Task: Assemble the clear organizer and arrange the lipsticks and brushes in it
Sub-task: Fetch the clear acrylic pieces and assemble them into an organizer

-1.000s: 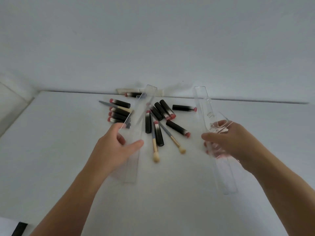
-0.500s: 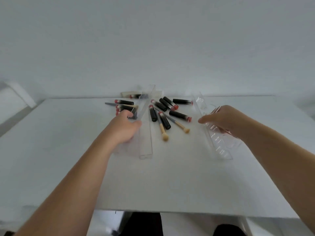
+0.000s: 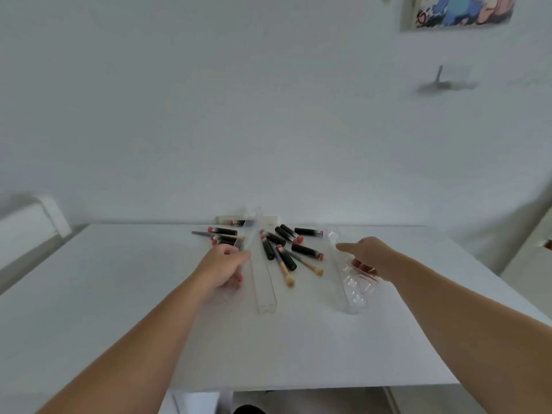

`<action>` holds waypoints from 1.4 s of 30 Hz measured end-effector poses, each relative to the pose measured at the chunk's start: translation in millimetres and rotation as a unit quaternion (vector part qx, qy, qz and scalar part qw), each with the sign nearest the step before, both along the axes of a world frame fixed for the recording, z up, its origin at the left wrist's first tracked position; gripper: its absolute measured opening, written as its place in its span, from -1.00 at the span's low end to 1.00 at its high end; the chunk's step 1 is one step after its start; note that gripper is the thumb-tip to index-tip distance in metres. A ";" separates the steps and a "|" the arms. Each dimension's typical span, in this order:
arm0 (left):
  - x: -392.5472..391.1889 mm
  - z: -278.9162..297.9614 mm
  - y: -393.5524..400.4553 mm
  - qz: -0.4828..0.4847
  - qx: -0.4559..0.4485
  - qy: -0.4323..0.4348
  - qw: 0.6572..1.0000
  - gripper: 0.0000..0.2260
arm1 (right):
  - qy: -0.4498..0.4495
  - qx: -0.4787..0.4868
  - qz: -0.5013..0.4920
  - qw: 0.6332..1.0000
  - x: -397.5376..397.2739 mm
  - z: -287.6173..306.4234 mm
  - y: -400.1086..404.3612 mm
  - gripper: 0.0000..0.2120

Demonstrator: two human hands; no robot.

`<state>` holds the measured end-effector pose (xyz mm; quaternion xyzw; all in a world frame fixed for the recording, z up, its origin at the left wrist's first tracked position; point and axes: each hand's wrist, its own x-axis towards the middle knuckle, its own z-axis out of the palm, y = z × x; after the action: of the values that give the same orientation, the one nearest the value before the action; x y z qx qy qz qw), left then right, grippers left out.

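Two long clear organizer pieces lie on the white table [image 3: 119,309]. My left hand [image 3: 222,265] grips the left clear piece [image 3: 264,291] near its middle, thumb and fingers pinching its wall. My right hand [image 3: 369,258] holds the right clear piece [image 3: 348,289], which has several round slots. Between and behind them lie several black lipsticks with pink tips [image 3: 306,251] and brushes with tan heads [image 3: 285,271], scattered loosely.
A white wall rises right behind the table. A pale flat box [image 3: 227,219] lies at the table's back edge. A colourful picture [image 3: 460,10] hangs at the upper right. White furniture [image 3: 528,258] stands at the right, and a white ledge [image 3: 30,225] at the left.
The view has tilted up, showing more wall. Both clear pieces have come down from a raised tilt to lie on the table, with each hand still on its piece.
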<state>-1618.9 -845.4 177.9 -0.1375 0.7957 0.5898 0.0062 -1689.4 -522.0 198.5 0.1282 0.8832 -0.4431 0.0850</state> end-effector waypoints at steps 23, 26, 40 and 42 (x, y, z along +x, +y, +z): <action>-7.5 -24.0 -7.7 0.112 -0.302 0.055 0.945 -0.56 | 0.123 -0.051 -0.001 0.991 -37.5 -42.1 21.7 -0.74; -8.3 -22.2 -6.1 0.113 -0.309 0.046 0.943 -0.50 | 0.129 -0.064 0.004 0.990 -36.6 -43.2 23.0 -0.74; -27.2 19.1 50.3 0.058 -0.345 0.157 0.924 -0.66 | 0.152 -0.261 -0.027 0.953 -23.3 -26.9 28.9 -0.79; -28.1 21.1 67.3 0.028 -0.328 0.186 0.926 -0.73 | 0.167 -0.301 -0.003 0.939 -19.9 -21.0 28.5 -0.80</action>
<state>-1647.1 -778.2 199.0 -0.0420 0.9273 0.3111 -0.2040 -1709.3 -493.5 177.5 0.0230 0.7096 -0.7036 -0.0302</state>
